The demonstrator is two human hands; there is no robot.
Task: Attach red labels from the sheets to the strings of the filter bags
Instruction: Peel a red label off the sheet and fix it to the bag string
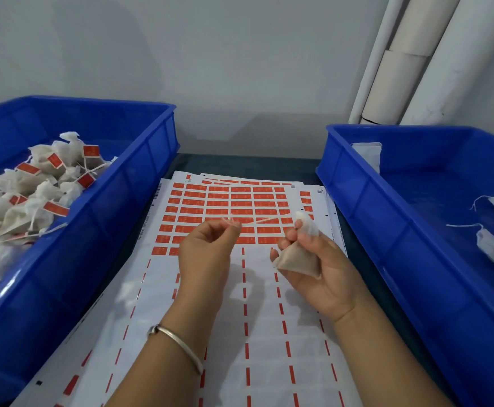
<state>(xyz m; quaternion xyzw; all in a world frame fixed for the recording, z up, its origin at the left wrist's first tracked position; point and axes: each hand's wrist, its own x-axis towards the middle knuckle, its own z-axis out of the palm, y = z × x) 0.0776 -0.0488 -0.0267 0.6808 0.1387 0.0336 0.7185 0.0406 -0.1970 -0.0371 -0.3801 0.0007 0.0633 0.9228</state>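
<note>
Our right hand (322, 268) grips the small tan paper filter bag (297, 259) while our left hand (207, 248) pinches its thin white string (265, 220) taut above the white sheet of red rectangular labels (234, 207) mid-desk, ready for tagging.

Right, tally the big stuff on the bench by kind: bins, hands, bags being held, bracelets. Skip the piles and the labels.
Blue bins: 2, one on the left and one on the right
Hands: 2, left hand and right hand
Filter bag in hand: 1
Bracelet: 1
Total: 6
</note>
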